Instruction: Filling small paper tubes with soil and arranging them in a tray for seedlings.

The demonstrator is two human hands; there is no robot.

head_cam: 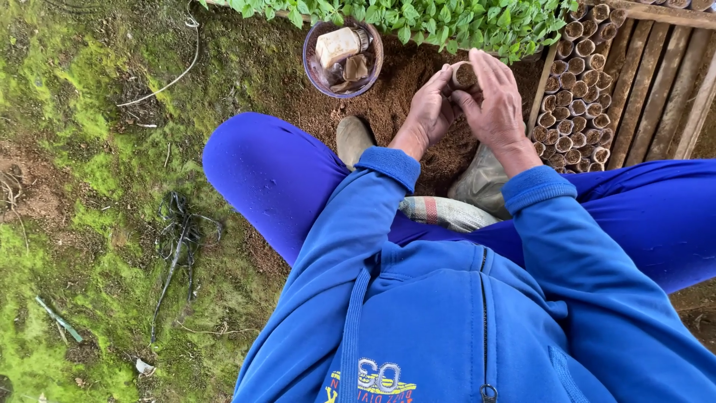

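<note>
Both hands meet above a heap of brown soil [406,97]. My left hand [431,110] and my right hand [492,101] together hold a small paper tube pot [464,75] filled with soil, its open top facing up. The left fingers wrap its near side and the right fingers cover its far side. Blue sleeves and blue trousers fill the lower frame. Two muddy boots [352,138] rest at the edge of the soil heap.
A clear bowl [319,75] with a pale block and scraps sits beyond the soil. Several filled tube pots [578,97] stand in rows inside a wooden slatted frame [656,82] at right. Green seedlings [418,19] grow at the back. Mossy ground [82,186] spreads left.
</note>
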